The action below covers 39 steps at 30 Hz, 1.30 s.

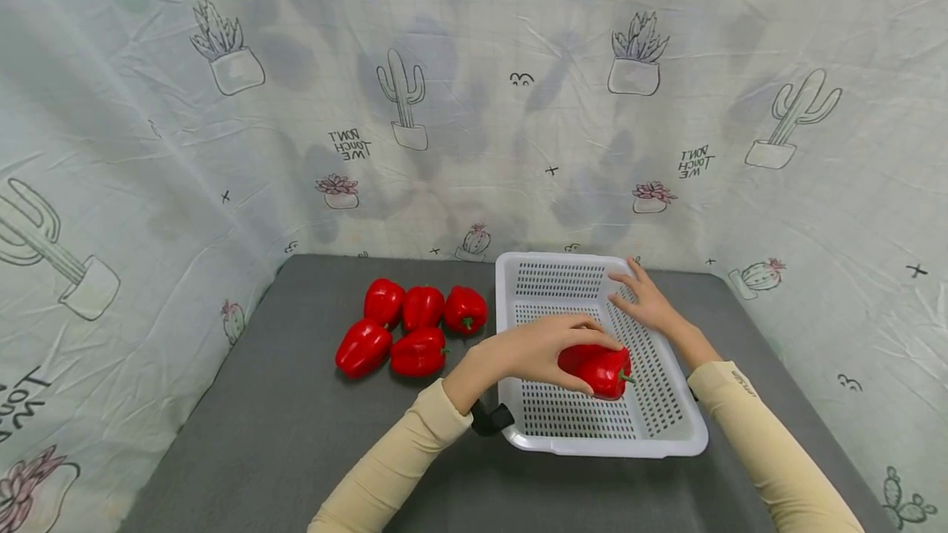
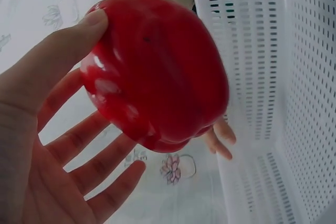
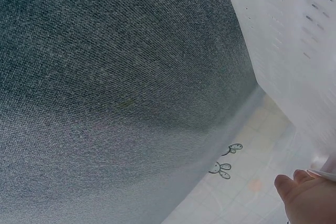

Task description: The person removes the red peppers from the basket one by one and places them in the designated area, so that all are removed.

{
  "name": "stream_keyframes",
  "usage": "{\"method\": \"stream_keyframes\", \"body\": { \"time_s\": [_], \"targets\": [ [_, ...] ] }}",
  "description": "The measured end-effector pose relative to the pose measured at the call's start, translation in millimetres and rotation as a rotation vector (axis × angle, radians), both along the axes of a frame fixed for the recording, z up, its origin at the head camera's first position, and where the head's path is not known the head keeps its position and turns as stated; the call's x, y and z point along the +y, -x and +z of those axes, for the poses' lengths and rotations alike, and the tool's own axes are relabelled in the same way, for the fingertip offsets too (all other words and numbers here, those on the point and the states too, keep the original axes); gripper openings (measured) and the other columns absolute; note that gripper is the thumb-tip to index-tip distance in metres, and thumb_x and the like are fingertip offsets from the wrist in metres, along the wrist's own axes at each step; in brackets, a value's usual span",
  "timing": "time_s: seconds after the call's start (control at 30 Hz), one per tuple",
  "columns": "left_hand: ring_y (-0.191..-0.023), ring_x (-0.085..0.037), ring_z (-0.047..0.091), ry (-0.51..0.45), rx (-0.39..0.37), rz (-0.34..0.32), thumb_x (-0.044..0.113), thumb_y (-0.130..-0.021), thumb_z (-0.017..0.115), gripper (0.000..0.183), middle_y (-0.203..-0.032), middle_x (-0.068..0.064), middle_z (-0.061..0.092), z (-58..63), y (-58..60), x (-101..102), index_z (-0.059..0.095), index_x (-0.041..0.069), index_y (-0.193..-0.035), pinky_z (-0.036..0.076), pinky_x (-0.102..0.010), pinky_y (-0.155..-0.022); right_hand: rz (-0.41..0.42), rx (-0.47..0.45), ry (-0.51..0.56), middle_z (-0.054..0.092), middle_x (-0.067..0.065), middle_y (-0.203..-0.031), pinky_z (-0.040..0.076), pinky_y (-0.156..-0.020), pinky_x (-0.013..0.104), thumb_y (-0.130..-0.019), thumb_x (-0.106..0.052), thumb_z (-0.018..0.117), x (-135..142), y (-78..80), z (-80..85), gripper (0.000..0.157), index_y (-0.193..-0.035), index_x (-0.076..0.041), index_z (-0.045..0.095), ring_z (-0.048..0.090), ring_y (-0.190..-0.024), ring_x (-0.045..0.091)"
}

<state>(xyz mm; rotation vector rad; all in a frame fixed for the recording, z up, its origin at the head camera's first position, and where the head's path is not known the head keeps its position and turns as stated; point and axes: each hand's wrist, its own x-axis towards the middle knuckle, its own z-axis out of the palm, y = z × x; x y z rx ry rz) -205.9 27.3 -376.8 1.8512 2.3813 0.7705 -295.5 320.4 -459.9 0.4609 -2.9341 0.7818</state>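
Note:
My left hand grips a red bell pepper over the white basket. Thumb and fingers lie on opposite sides of the pepper, and its green stem points right. In the left wrist view the pepper fills the middle, with the thumb across its top left and some fingertips hidden behind it. At the basket's far right rim is my right hand, its fingers spread on both sides of the edge, holding it. In the right wrist view fingertips of that hand show against the basket's outer side.
Several more red bell peppers lie grouped on the grey table, left of the basket. A cloth curtain printed with cacti hangs behind and along both sides. A black strap sits at my left wrist, near the basket's left rim.

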Motion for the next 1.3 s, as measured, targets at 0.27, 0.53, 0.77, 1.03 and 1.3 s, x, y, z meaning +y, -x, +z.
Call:
{"method": "stream_keyframes", "body": {
  "time_s": [0.27,0.53,0.77,1.03,1.3],
  "targets": [
    [-0.115,-0.005,0.045,-0.129,0.017,0.082,0.039,-0.076,0.074,0.064,-0.129,0.004,0.05,-7.3,-2.8,-18,0.05,0.023,-0.132,0.045,-0.011,-0.084,-0.015,-0.009,-0.011,0.0,0.024,-0.153,0.018,-0.1,0.07,-0.092,-0.031,0.055,-2,0.0,0.3,0.054,-0.136,-0.001,0.041,0.01,-0.134,0.052],
    [-0.115,-0.008,0.048,-0.22,0.001,0.185,0.039,-0.075,0.075,0.064,-0.13,0.003,0.05,-11.8,-6.6,-33,0.051,0.024,-0.132,0.048,-0.015,-0.084,-0.031,-0.015,-0.015,0.001,0.025,-0.152,0.019,-0.1,0.069,-0.091,-0.03,0.055,-3,1.3,0.6,0.054,-0.135,-0.001,0.043,0.011,-0.135,0.052],
    [-0.119,-0.01,0.045,-0.286,-0.087,0.26,0.036,-0.075,0.075,0.064,-0.133,0.004,0.047,-15.9,-14.1,-42,0.049,0.025,-0.133,0.05,-0.018,-0.083,-0.024,-0.016,-0.01,0.0,0.024,-0.153,0.017,-0.102,0.069,-0.092,-0.029,0.055,-2,0.4,1.3,0.053,-0.135,0.0,0.042,0.009,-0.135,0.051],
    [-0.12,-0.006,0.043,-0.438,-0.17,0.323,0.031,-0.075,0.077,0.064,-0.132,0.009,0.045,-22.9,-16.8,-48,0.049,0.029,-0.133,0.051,-0.023,-0.084,-0.019,-0.011,-0.015,0.0,0.024,-0.153,0.016,-0.103,0.067,-0.093,-0.03,0.054,-1,1.1,2.4,0.054,-0.136,0.001,0.041,0.008,-0.136,0.05],
    [-0.119,-0.011,0.044,-0.537,-0.192,0.393,0.03,-0.075,0.077,0.064,-0.132,0.007,0.046,-29.1,-18.0,-60,0.048,0.028,-0.132,0.052,-0.032,-0.084,-0.002,-0.008,-0.01,-0.001,0.026,-0.152,0.015,-0.102,0.069,-0.094,-0.031,0.052,-1,0.6,3.0,0.054,-0.136,0.001,0.041,0.008,-0.135,0.051]
  ]
}}
